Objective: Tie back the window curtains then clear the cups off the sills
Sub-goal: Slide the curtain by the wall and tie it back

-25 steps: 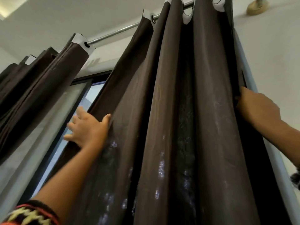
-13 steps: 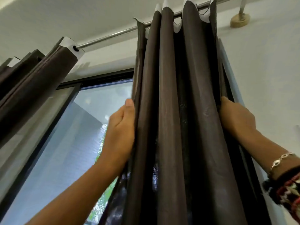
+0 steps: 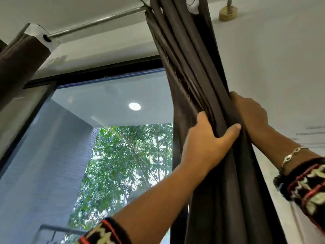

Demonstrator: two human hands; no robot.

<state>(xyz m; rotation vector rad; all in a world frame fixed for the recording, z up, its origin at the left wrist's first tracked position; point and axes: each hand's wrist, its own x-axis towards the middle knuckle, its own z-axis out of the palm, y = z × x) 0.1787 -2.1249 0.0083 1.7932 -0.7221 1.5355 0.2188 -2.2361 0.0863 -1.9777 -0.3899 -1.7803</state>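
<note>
At the far left hangs a second curtain panel [image 3: 21, 64], dark brown matte cloth with a stiff white header band and a round black eyelet. Through the eyelet runs a slim, shiny metal rod [image 3: 98, 22]. Below the rod a flat black window frame [image 3: 105, 74] borders smooth glass. Through the glass show a grey ribbed wall, leafy green trees and a round white ceiling light [image 3: 134, 106]. A knitted sleeve cuff [image 3: 103, 233], black with red and cream zigzags, sits at the bottom edge.

The left hand [image 3: 207, 145] reaches up and grips the gathered curtain [image 3: 193, 67], its thumb laid across the front folds and its fingers curled round the window side. This curtain is the same dark brown, slightly sheened fabric, bunched into narrow rope-like vertical pleats. It hangs from the rod at the right end of the window, against the wall, pinched tightest between the two hands and looser below.

The right hand [image 3: 249, 117] lies against the wall side of the bundle, just beside the left thumb; its fingers are hidden in the folds, so it seems to clasp the cloth from behind. A thin chain bracelet [image 3: 292, 154] circles that wrist. Above, a round tan rod bracket [image 3: 227, 14] sits on the plain white wall [image 3: 272, 59].
</note>
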